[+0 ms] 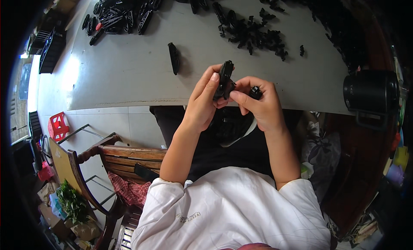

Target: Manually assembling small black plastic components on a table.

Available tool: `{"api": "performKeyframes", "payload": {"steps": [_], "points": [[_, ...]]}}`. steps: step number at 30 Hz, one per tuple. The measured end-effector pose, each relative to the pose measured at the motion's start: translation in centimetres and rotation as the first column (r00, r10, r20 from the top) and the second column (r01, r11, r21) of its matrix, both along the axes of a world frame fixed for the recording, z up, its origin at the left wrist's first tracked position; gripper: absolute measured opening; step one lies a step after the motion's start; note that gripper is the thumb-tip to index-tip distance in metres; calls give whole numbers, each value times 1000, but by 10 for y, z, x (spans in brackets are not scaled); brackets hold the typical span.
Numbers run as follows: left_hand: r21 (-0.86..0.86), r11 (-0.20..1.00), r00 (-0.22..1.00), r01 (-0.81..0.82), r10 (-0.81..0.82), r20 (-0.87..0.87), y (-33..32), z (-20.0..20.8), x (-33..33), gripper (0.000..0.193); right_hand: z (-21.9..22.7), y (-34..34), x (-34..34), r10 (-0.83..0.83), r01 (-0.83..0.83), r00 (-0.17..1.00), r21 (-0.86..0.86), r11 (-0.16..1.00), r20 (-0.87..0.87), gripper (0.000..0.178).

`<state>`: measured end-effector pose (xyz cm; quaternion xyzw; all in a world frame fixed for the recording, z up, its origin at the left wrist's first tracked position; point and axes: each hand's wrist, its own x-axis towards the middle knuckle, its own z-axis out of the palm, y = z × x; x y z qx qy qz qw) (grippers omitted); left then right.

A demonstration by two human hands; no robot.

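Steadiness in the left hand [203,97] matters most, I judge: its thumb and fingers are closed round an elongated black part [225,73], tilted above the table's [129,84] near edge. The right hand [263,103] is curled, fingertips at that part's lower side; what they pinch there is unclear. A small black piece [256,92] tucked among its fingers is best kept clear. Beyond lies a lone elongated part [174,58]; farther off, small jagged pieces [254,33] and heaped elongated parts [124,13] are best left unmixed.
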<state>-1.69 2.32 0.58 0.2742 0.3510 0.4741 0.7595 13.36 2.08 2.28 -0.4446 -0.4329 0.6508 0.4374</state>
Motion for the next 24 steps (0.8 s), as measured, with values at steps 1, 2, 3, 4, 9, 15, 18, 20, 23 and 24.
{"api": "performKeyframes", "payload": {"steps": [1, 2, 3, 4, 9, 15, 18, 20, 23, 24], "points": [[12, 1000, 1000, -2, 3, -8, -1, 0, 1, 33, -2, 0, 0, 0, 0, 1000, 2, 1000, -1, 10], [24, 1000, 1000, -5, 5, -16, -1, 0, 1, 34, -4, 1, 0, -17, 17, 1000, 3, 1000, 9, 11], [24, 1000, 1000, -5, 6, -16, -3, -1, 1, 34, -5, 1, -1, -33, 33, 999, 4, 999, 20, 12], [115, 993, 997, 34, -25, -77, -5, -1, 0, 37, -4, 0, -2, -32, 32, 999, 4, 999, 21, 12], [303, 930, 957, 206, -126, -262, -11, -2, -7, 56, -4, -3, -6, -178, 178, 983, 14, 984, -43, 17], [338, 888, 904, 311, -167, -394, -20, 4, -5, 63, -5, 0, 3, 10, -9, 997, 16, 1000, -74, 18], [609, 735, 830, 296, 118, -545, -13, -4, -6, 57, -7, 1, 7, -38, 35, 994, -24, 999, -99, 16], [614, 715, 549, 335, 381, -744, -1, 2, -20, 45, -9, 6, 19, -103, 101, 991, -34, 994, -83, 13], [714, 639, 20, 286, 741, -672, 20, -11, -41, 39, -12, 18, 39, -188, 187, 972, -23, 982, -141, 17], [685, 667, -128, 293, 738, -663, 23, -10, -48, 37, -14, 25, 37, -231, 235, 961, 5, 972, -153, 19]]}}
